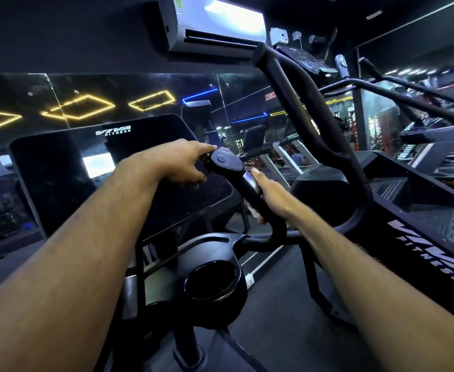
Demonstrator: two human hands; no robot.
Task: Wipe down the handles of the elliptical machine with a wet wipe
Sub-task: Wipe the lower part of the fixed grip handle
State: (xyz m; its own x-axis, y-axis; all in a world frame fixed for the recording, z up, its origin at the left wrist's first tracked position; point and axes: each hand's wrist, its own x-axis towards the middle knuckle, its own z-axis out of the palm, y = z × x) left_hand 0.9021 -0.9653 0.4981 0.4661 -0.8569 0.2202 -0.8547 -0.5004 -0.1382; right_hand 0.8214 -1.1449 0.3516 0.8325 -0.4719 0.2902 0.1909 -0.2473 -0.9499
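Left hand gripped the far top end of the black handle, fingers curled round it just left of the button cap. Right hand wrapped the same handle lower and nearer, index finger stretched along the shaft. Wet wipe showed as a pale strip between right palm and handle. Cup holder sat nearer, below both.

dark gym floor, elliptical machine standing
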